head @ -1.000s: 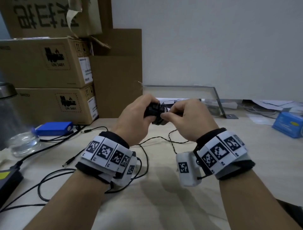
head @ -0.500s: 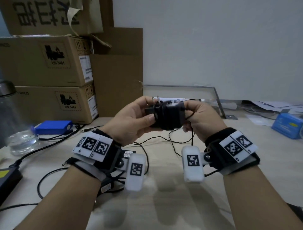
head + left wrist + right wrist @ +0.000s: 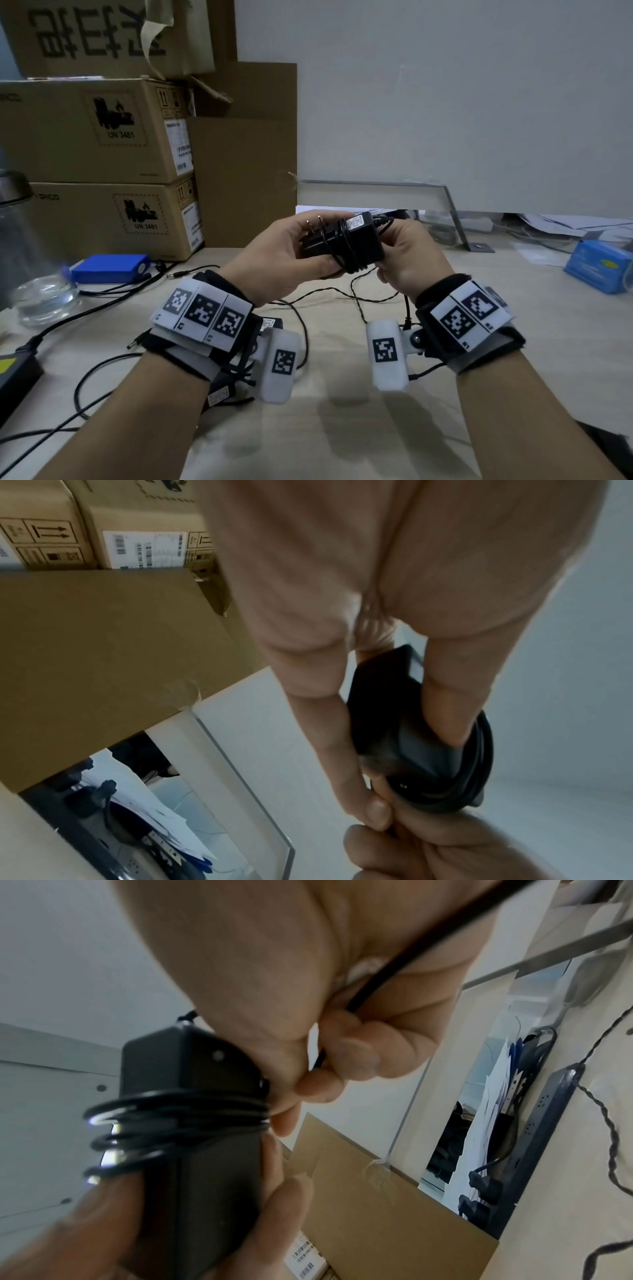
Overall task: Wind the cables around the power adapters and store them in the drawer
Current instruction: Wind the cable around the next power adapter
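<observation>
A black power adapter [image 3: 356, 240] is held above the desk between both hands. My left hand [image 3: 284, 253] grips its plug end, with the two prongs [image 3: 313, 224] pointing up. Several turns of black cable [image 3: 340, 250] wrap its middle. My right hand [image 3: 407, 253] pinches the cable at the adapter's right end, and the loose tail [image 3: 407, 308] hangs down toward the desk. The right wrist view shows the coils [image 3: 178, 1115] around the adapter [image 3: 205, 1137] and the cable [image 3: 428, 945] running through my curled fingers. In the left wrist view my fingers clasp the adapter [image 3: 411, 739].
Stacked cardboard boxes [image 3: 96, 137] stand at the back left. A blue battery pack [image 3: 109, 267], a glass bottle [image 3: 30, 274] and loose cables [image 3: 102, 377] lie on the left of the desk. Another adapter [image 3: 270, 322] lies under my left wrist. A blue box [image 3: 596, 267] sits far right.
The adapter has turned from end-on to lying crosswise, prongs now up. My wrists have rotated, and my right hand has come round to the adapter's right end with the cable.
</observation>
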